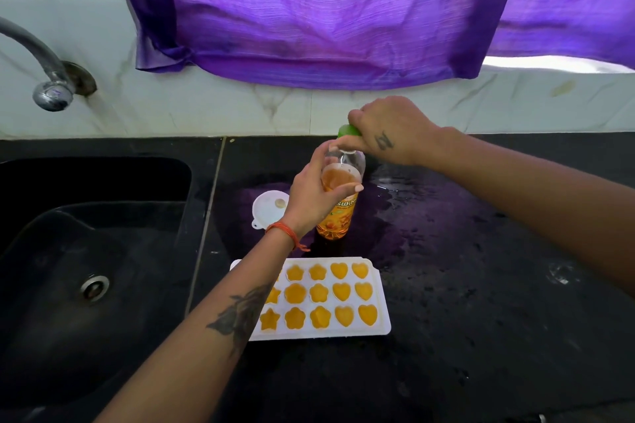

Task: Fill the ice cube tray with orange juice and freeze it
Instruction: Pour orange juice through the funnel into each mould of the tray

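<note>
Wet black countertop (pixel 481 285) bearing a filled white ice cube tray (pixel 383 302), juice bottle (pixel 338 216) and white funnel (pixel 268 208).

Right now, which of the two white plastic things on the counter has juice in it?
The ice cube tray nearest the camera: its star, flower and heart moulds hold orange juice. The white funnel, beside the juice bottle, looks empty.

White tray (pixel 383 299), orange-filled star, flower, heart moulds; green cap (pixel 346 130); purple curtain (pixel 326 10); black counter (pixel 481 285).

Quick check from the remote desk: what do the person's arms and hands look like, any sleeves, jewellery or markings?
Both forearms are bare, no sleeves in view. The left wrist wears an orange thread band, and the left forearm bears a dark tattoo. The right hand has a small dark tattoo on its back.
</note>
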A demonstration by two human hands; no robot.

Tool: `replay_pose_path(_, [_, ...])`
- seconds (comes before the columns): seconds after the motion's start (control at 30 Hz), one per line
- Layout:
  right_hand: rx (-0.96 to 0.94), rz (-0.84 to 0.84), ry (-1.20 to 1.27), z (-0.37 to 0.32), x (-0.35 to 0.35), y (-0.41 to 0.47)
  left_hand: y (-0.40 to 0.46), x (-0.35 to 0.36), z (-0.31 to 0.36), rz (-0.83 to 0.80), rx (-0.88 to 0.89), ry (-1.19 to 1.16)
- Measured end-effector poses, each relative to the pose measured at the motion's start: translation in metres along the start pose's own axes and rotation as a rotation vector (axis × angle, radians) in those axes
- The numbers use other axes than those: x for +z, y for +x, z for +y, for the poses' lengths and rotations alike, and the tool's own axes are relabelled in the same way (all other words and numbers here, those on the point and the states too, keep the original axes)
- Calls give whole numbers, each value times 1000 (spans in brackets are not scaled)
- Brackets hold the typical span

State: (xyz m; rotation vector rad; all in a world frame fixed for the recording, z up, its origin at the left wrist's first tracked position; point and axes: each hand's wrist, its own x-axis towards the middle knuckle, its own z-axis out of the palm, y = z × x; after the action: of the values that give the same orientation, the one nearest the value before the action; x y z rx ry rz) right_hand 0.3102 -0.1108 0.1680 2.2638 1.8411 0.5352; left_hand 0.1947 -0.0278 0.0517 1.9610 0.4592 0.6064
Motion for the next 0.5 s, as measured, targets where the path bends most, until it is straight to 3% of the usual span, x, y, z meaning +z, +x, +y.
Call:
replay_pose_path(0.1, [37,-124,218,8,-10,6,1,-1,0,-10,5,6])
replay_pose_path(0.2, [-104,-243,483,16,-20,8,2,-2,-2,-27,-11,0])
replay_pose_path(0.37, [-60,11,161,-3,0,2,1,-1,-5,43,16,-8])
replay_pose_path(0.5, [217,65,96,-18,3,0,-2,6,-1,44,62,37])
